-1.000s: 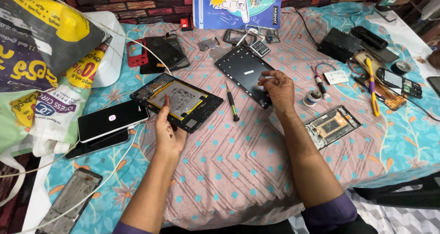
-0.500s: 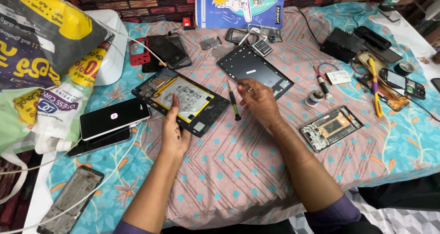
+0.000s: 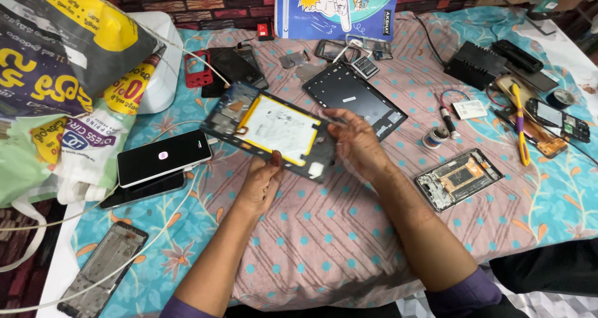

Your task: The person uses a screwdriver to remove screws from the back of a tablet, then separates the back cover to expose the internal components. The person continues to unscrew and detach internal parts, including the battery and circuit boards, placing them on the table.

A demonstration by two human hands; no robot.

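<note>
- Two bare hands are seen on an opened tablet (image 3: 274, 134), which is held tilted above the middle of the bed (image 3: 324, 243).
- The tablet's near edge is gripped from below by the left hand (image 3: 261, 181), thumb on top.
- Its right edge is grasped by the right hand (image 3: 356, 142); whether a tool is pinched in those fingers cannot be told.
- A flat rectangular frame of dark plastic is shown, with a pale, smooth battery panel bordered in yellow.
- A matt black back cover (image 3: 355, 100), thin and rectangular, lies just beyond the right hand.
- A smaller phone frame (image 3: 460, 178) with exposed metal parts lies nearer the right edge.
- A glossy black phone (image 3: 163, 157) rests near the left edge, stacked on a second device that is mostly hidden.
- Another bare frame (image 3: 103, 268) lies at the near left corner, partly cut off.
- The bed cover is soft printed cloth, pink with dots at the centre, turquoise at the borders.
- Open cloth is left at the near edge around both forearms.
</note>
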